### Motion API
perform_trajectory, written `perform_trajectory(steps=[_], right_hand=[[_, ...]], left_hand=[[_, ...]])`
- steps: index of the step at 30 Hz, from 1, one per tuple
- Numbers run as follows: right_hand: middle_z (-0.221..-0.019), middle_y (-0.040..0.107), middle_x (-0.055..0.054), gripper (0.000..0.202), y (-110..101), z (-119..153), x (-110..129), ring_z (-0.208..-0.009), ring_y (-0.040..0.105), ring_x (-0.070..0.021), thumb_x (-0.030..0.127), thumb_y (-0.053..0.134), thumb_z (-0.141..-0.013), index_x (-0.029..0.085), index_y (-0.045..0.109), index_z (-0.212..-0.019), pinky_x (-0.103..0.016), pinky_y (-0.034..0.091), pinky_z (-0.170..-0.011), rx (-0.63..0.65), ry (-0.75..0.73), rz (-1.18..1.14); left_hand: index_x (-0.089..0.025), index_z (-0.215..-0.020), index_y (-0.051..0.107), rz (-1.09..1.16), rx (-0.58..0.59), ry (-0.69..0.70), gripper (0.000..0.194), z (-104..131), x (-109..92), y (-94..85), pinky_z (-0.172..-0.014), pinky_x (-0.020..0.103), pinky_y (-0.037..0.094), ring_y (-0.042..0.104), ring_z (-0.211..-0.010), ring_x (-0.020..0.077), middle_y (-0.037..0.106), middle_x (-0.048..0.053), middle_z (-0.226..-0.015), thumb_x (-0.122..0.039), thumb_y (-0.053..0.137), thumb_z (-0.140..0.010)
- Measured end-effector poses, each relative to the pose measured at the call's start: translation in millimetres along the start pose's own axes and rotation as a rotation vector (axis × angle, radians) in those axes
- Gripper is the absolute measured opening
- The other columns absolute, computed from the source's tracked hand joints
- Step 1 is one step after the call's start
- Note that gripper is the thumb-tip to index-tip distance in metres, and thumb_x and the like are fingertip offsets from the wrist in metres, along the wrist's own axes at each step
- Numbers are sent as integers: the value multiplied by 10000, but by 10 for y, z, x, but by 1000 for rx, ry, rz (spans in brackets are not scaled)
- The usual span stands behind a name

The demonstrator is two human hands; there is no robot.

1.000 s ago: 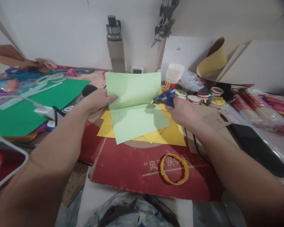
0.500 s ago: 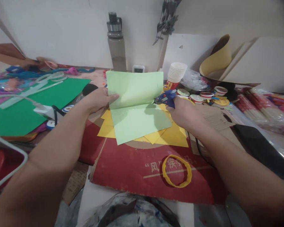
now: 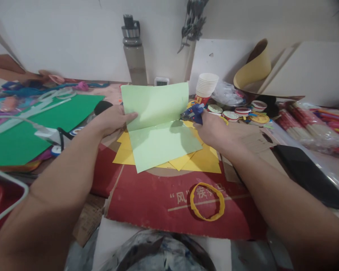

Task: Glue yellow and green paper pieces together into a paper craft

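Observation:
A light green sheet (image 3: 155, 105) is creased across its middle, its upper half raised and its lower half lying over yellow paper (image 3: 203, 160). My left hand (image 3: 117, 118) pinches the sheet's left edge, thumb on the front. In my right hand (image 3: 210, 126) is a blue tool (image 3: 194, 113), which looks like a glue gun or scissors; its tip meets the crease at the sheet's right edge. The fingers of that hand are wrapped round it. Nearer to me, a yellow paper ring (image 3: 207, 218) lies on a red cardboard piece (image 3: 147, 207).
Behind the sheet stand a grey bottle (image 3: 135, 64) and stacked paper cups (image 3: 206, 84). Small round tubs (image 3: 231, 115) and a black phone-like object (image 3: 310, 175) are on the right. Green sheets (image 3: 25, 139) and a white plug (image 3: 48, 134) with its cable lie left.
The whole view has shifted slightly, so things appear a little further left. Both hands keep their holds, and the tool's tip remains at the crease.

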State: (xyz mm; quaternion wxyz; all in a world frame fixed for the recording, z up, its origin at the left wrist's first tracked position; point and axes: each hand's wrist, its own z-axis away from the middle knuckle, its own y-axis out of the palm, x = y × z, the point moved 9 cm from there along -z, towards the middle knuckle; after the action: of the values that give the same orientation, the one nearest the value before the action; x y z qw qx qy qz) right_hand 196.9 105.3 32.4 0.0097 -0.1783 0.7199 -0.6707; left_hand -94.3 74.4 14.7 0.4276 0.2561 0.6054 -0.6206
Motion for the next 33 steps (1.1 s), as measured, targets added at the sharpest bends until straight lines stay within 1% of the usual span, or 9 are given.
perform_trajectory(steps=[3,7,9,15,20,23,25,28,33], right_hand=[[-1095,700,-194,363,-31,29,1,-981,665,-319,297,507,-908,141,581,-1228,-369,483,-775,10,-16,10],[-1043,713,-190,308,-153,157,-50,-930,673,-320,313,544,-894,150,621,-1143,-358,478,-732,72,27,68],[-1051,714,-193,292,-174,180,-63,-943,671,-326,318,558,-889,153,630,-1119,-360,475,-738,77,46,79],[-1109,697,-206,357,-59,85,4,-992,667,-326,281,514,-909,126,580,-1224,-372,474,-775,21,-2,27],[-1042,708,-204,322,-120,158,-22,-917,677,-336,342,542,-902,148,624,-1145,-378,484,-720,69,30,56],[-1055,709,-201,341,-152,206,18,-929,672,-335,340,546,-898,150,616,-1172,-375,483,-729,68,32,49],[-1059,710,-192,342,-115,212,85,-932,671,-325,334,531,-901,151,613,-1178,-363,481,-728,71,-1,12],[-1058,716,-167,326,-29,195,166,-929,672,-303,348,522,-903,167,621,-1155,-338,479,-727,87,-59,-45],[-1076,708,-191,351,-44,160,98,-969,666,-325,304,518,-901,139,593,-1202,-366,472,-761,19,4,9]], left_hand=[[-182,-835,747,-42,-13,10,172,1,-6,-13,-646,312,538,662,-729,226,722,78,-737,-332,710,-759],[-181,-873,746,-11,11,9,173,5,-6,16,-679,316,544,684,-776,235,744,90,-826,-313,705,-768],[-183,-893,746,5,22,13,179,9,-16,30,-688,316,546,689,-784,230,750,90,-855,-311,699,-776],[-179,-891,744,-30,-4,5,181,18,-24,11,-664,292,535,684,-790,226,758,76,-844,-311,698,-776],[-193,-890,750,15,34,6,186,-28,39,26,-686,317,543,689,-789,233,752,82,-830,-322,709,-763],[-191,-883,755,-7,24,21,184,-47,47,8,-704,333,545,694,-795,241,753,83,-846,-317,712,-756],[-190,-896,759,-23,8,37,190,-48,36,-7,-717,340,545,697,-804,246,754,84,-851,-309,711,-755],[-192,-909,756,8,31,44,191,-46,34,15,-729,344,546,700,-807,241,756,83,-864,-310,700,-769],[-189,-905,753,27,52,42,199,-69,66,27,-729,349,552,702,-795,236,756,88,-864,-319,714,-759]])
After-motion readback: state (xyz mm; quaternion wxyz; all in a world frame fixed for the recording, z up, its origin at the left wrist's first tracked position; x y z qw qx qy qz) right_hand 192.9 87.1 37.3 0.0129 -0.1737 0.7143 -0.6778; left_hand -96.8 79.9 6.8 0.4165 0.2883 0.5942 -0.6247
